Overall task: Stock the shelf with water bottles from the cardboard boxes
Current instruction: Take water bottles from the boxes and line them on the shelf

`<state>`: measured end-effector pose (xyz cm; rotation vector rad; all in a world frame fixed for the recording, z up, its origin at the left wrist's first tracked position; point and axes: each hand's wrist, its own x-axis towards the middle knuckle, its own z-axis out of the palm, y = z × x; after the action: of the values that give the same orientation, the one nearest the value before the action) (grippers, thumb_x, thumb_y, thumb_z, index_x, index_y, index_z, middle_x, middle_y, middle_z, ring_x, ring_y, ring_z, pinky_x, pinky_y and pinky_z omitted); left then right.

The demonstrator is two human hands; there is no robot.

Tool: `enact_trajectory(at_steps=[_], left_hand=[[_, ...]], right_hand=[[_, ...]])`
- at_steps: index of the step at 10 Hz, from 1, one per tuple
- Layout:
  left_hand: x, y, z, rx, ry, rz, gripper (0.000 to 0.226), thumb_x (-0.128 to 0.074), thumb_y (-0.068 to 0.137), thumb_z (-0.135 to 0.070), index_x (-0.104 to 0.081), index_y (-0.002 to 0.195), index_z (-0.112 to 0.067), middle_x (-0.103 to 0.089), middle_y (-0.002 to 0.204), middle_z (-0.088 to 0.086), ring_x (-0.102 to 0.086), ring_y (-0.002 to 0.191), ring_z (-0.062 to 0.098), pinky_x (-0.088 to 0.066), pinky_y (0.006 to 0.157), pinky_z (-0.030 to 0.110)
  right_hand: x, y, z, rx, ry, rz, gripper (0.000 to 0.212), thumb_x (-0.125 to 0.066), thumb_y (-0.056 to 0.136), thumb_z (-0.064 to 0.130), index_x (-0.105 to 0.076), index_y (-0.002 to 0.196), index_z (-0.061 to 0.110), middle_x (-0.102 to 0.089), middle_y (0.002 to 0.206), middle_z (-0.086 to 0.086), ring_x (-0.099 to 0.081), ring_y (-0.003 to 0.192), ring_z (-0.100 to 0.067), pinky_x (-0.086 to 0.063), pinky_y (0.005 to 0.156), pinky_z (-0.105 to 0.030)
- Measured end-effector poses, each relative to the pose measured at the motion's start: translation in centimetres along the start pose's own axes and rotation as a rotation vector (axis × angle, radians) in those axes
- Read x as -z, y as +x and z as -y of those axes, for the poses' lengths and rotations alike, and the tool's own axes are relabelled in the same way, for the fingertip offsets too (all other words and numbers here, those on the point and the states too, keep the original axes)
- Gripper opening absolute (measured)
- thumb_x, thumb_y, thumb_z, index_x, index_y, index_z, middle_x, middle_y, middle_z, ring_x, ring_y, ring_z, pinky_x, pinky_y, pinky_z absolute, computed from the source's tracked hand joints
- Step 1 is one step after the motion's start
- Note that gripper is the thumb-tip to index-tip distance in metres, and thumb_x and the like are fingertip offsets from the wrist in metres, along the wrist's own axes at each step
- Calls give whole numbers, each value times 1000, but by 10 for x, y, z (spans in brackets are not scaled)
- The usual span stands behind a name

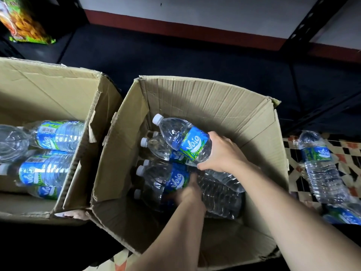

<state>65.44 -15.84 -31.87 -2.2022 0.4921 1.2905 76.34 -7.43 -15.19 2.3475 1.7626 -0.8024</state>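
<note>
Hands reach into the open cardboard box (195,94). The right hand (222,153) wraps its fingers round the label of a water bottle (185,139), which it holds tilted above the others packed below, white cap towards the box's left wall. The left hand (188,192) lies low on a second bottle (168,180); it is blurred, and whether it has closed on the bottle cannot be told. A one-handed hold on smooth plastic could slip and drop the bottle back onto the pile. The box's tall far flap stands between the bottle and the dark shelf (175,55) beyond, and could catch the cap. A neighbouring box (48,85) holds more stock, loose bottles (320,165) lie on the tiled floor at right, and a snack bag (23,22) sits far left.
</note>
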Motion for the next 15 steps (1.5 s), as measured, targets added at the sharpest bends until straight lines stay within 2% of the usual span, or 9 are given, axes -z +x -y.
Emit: enact_trajectory(at_steps=[1,2,3,5,6,7,9,12,15], left_hand=[[24,-68,31,-574,947,221,108,-89,57,-48,-42,144,-5,-50,141,18,-53,115,41,-31,109,32],[27,-88,37,-884,1463,278,73,-85,70,-39,-58,130,-9,-61,132,10,-59,118,30,-45,99,30],[40,-131,49,-1293,1990,313,76,-93,51,-42,-61,115,-16,-69,110,7,-68,100,25,-54,87,32],[41,-209,66,-1696,2258,808,71,-90,48,-55,-53,103,-27,-69,104,-3,-65,103,25,-47,80,31],[39,-239,72,-1761,2236,1079,67,-89,49,-54,-56,102,-30,-68,96,-11,-66,99,21,-45,77,31],[40,-276,88,-1778,2186,1496,58,-90,51,-51,-60,96,-32,-69,90,-16,-67,90,10,-52,78,34],[68,-327,124,-1755,2009,1928,61,-87,50,-60,-61,97,-32,-64,93,-15,-60,90,7,-49,78,31],[121,-399,193,-1658,1731,2317,63,-87,49,-49,-60,102,-26,-56,94,-12,-50,90,4,-35,72,7],[171,-453,262,-1536,1623,2496,66,-91,49,-42,-57,102,-22,-50,90,-18,-45,98,10,-35,83,22]], right_hand=[[3,-10,-1,-29,122,-36,77,-86,52,44,-50,117,23,-66,115,0,-61,110,-25,-50,84,-33],[8,-20,-2,-45,188,-72,73,-87,55,43,-50,113,21,-66,115,1,-61,111,-25,-48,87,-32],[22,-41,-3,-71,264,-125,68,-86,55,46,-50,107,21,-66,114,3,-60,113,-26,-49,88,-35],[47,-83,-5,-109,524,-337,66,-89,52,47,-53,103,25,-68,105,8,-64,101,-16,-50,79,-29],[54,-100,-4,-131,671,-453,62,-92,53,41,-55,102,29,-68,98,13,-65,94,-10,-46,71,-22],[65,-115,1,-93,788,-628,59,-89,50,47,-54,98,40,-68,97,17,-66,93,-5,-52,78,-26],[106,-131,14,35,1023,-792,71,-92,52,35,-55,112,34,-74,97,13,-72,88,-6,-59,82,-43],[223,-163,16,202,1054,-1051,73,-97,50,39,-59,112,27,-74,98,14,-70,89,2,-58,83,-31],[321,-176,7,238,989,-1185,76,-96,49,46,-58,112,31,-70,95,21,-64,85,14,-48,72,-10]])
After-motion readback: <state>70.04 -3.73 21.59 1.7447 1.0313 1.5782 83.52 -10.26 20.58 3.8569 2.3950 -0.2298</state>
